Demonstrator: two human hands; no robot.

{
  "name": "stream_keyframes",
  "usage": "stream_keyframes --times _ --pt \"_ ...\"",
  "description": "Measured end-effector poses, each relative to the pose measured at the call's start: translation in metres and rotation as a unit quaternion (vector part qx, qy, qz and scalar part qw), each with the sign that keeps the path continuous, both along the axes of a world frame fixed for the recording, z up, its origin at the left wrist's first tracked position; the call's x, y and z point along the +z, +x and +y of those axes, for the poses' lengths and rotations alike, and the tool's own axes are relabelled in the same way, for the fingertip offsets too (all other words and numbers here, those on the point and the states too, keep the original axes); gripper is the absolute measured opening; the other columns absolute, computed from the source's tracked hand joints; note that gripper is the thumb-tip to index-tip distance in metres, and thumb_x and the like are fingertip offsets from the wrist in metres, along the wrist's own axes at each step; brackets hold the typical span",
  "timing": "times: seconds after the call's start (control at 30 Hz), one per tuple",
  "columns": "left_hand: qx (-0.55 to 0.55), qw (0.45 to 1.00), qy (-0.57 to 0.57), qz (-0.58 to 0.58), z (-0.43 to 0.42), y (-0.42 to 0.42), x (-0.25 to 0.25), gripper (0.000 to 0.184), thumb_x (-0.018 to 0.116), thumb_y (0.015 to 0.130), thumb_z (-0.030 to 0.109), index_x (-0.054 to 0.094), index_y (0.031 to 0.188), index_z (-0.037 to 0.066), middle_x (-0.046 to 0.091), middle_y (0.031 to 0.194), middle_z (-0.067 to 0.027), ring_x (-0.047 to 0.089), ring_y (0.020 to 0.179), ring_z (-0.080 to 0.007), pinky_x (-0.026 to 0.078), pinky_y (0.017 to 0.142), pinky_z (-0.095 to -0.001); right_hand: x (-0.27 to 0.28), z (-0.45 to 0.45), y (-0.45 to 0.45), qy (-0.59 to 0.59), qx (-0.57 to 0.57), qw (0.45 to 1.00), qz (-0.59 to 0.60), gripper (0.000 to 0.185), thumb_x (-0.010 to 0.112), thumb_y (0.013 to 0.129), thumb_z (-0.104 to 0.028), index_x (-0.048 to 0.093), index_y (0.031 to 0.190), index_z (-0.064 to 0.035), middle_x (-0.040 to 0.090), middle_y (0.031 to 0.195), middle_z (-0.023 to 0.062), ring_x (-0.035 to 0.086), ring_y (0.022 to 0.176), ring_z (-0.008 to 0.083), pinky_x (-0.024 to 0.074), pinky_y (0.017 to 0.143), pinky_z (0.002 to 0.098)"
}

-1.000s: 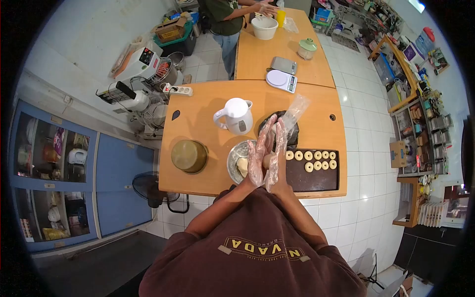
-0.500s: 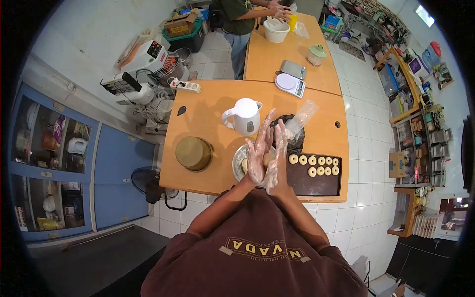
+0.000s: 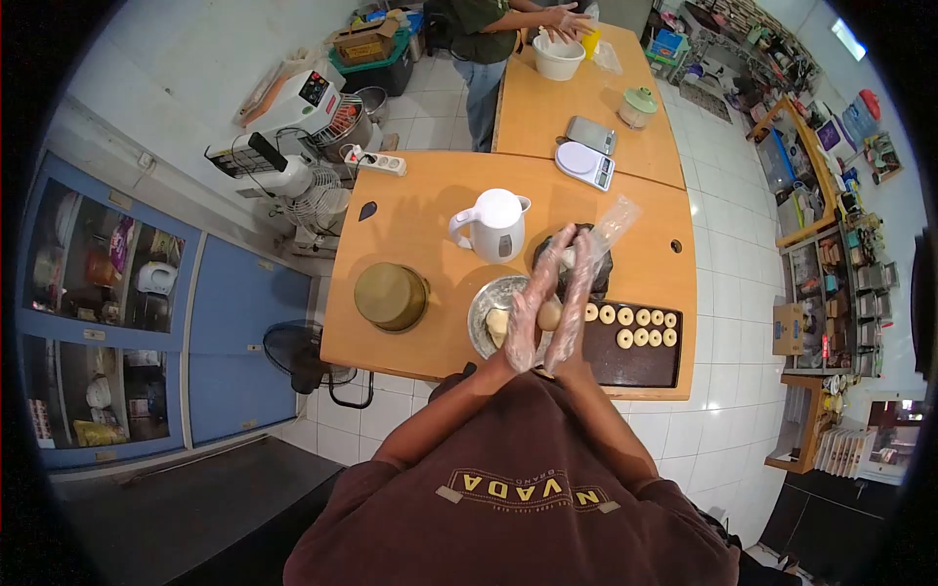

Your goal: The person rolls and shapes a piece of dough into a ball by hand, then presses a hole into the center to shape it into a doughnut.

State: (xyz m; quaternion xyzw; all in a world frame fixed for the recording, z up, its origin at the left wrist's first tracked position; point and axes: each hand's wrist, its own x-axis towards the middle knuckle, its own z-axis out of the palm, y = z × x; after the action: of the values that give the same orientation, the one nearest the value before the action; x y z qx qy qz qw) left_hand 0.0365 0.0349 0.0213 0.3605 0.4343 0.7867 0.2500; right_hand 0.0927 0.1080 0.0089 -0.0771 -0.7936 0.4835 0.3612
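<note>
Between my two palms sits a round dough ball [image 3: 549,314]. My left hand [image 3: 531,317], in a clear plastic glove, presses on its left side with the fingers stretched forward. My right hand [image 3: 576,308], gloved the same way, lies along its right side. Just left of the hands is a metal bowl [image 3: 476,325], partly covered by my left hand, with a pale lump of dough [image 3: 497,324] in it. To the right, a dark baking tray [image 3: 635,374] carries several ring-shaped doughnuts [image 3: 625,315] in two rows.
A white electric kettle [image 3: 496,230] stands beyond the bowl, and an upturned brownish pot [image 3: 389,296] is at left. Behind my hands lie a black plastic bag [image 3: 598,278] and a clear bag [image 3: 616,223]. Farther off are a kitchen scale [image 3: 584,166] and a co-worker [image 3: 479,49] beside a white tub [image 3: 558,61].
My hands have come into a straighter, more parallel position, with the dough ball now showing more between the palms. The whole view has shifted slightly.
</note>
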Motion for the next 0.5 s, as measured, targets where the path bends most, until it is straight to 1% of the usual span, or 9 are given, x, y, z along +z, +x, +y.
stream_keyframes --times 0.07,0.17,0.2,0.27,0.3,0.33,0.43,0.47,0.5 --pt "0.026 0.999 0.006 -0.040 0.000 -0.005 0.003 0.103 0.009 0.099 0.080 0.012 0.167 0.003 0.012 0.175 -0.0142 0.008 0.162 -0.0281 0.003 0.130 -0.0433 -0.012 -0.013 -0.002 -0.109 0.080 0.991 0.014 0.087 0.052 0.104 -0.049 0.013 0.167 -0.0044 0.009 0.173 0.0209 0.009 0.160 0.0387 0.0135 0.128 0.0517" --pt "0.004 0.986 -0.037 -0.160 -0.003 -0.003 -0.031 0.093 0.016 0.105 0.072 0.015 0.167 0.002 0.012 0.175 -0.0135 0.009 0.162 -0.0261 0.004 0.130 -0.0404 -0.007 -0.012 -0.002 -0.043 0.084 0.995 0.013 0.089 0.043 0.104 -0.060 0.015 0.166 -0.0023 0.008 0.173 0.0215 0.007 0.161 0.0389 0.0077 0.129 0.0510" --pt "-0.007 0.989 -0.045 -0.142 -0.005 0.001 -0.032 0.095 0.014 0.104 0.074 0.014 0.167 0.002 0.012 0.175 -0.0136 0.009 0.162 -0.0263 0.004 0.130 -0.0411 0.004 -0.010 -0.001 -0.011 0.071 0.997 0.001 0.091 0.040 0.104 -0.064 0.016 0.166 -0.0009 0.008 0.173 0.0220 0.006 0.161 0.0391 0.0061 0.129 0.0509" --pt "-0.027 0.992 -0.060 -0.105 -0.010 0.012 -0.034 0.100 0.009 0.101 0.077 0.012 0.167 0.002 0.012 0.175 -0.0140 0.010 0.162 -0.0267 0.005 0.130 -0.0424 0.009 -0.002 -0.001 -0.017 0.072 0.997 0.032 0.095 0.036 0.103 -0.069 0.018 0.164 0.0021 0.009 0.172 0.0246 0.006 0.160 0.0414 0.0072 0.128 0.0524" --pt "-0.037 0.993 -0.067 -0.087 -0.010 0.015 -0.028 0.102 0.006 0.100 0.079 0.011 0.167 0.003 0.013 0.175 -0.0142 0.010 0.162 -0.0269 0.005 0.130 -0.0431 0.009 0.004 -0.002 -0.005 0.058 0.998 0.038 0.095 0.037 0.103 -0.068 0.018 0.164 0.0023 0.009 0.172 0.0249 0.007 0.160 0.0418 0.0078 0.128 0.0527" --pt "-0.050 0.995 0.005 -0.085 -0.010 0.019 -0.019 0.095 0.016 0.103 0.074 0.013 0.167 0.004 0.010 0.176 -0.0127 0.006 0.162 -0.0272 0.004 0.130 -0.0428 0.010 0.010 -0.003 0.007 0.045 0.998 0.043 0.095 0.038 0.103 -0.068 0.018 0.164 0.0025 0.010 0.172 0.0252 0.008 0.160 0.0423 0.0085 0.128 0.0531" --pt "-0.028 0.999 0.028 0.017 -0.007 0.014 -0.006 0.102 0.017 0.100 0.080 0.010 0.168 0.005 0.007 0.176 -0.0143 0.004 0.162 -0.0289 0.002 0.130 -0.0450 0.004 0.014 -0.001 0.029 0.024 0.999 0.020 0.095 0.038 0.103 -0.068 0.017 0.164 0.0019 0.010 0.172 0.0254 0.009 0.160 0.0425 0.0100 0.128 0.0547" --pt "-0.014 0.999 0.010 0.043 -0.007 0.010 0.000 0.108 0.019 0.096 0.084 0.007 0.168 0.005 0.006 0.175 -0.0165 0.003 0.162 -0.0301 0.000 0.130 -0.0472 0.000 0.015 0.000 0.034 0.021 0.999 0.007 0.095 0.038 0.103 -0.068 0.016 0.164 0.0015 0.010 0.172 0.0253 0.009 0.160 0.0424 0.0104 0.127 0.0553" --pt "-0.004 0.999 0.018 0.026 -0.004 0.007 0.009 0.109 0.019 0.096 0.085 0.006 0.168 0.005 0.006 0.175 -0.0173 0.004 0.162 -0.0300 0.000 0.130 -0.0475 -0.001 0.016 0.001 0.041 0.018 0.999 -0.007 0.095 0.038 0.103 -0.068 0.015 0.165 0.0011 0.010 0.172 0.0253 0.009 0.160 0.0423 0.0107 0.127 0.0559"
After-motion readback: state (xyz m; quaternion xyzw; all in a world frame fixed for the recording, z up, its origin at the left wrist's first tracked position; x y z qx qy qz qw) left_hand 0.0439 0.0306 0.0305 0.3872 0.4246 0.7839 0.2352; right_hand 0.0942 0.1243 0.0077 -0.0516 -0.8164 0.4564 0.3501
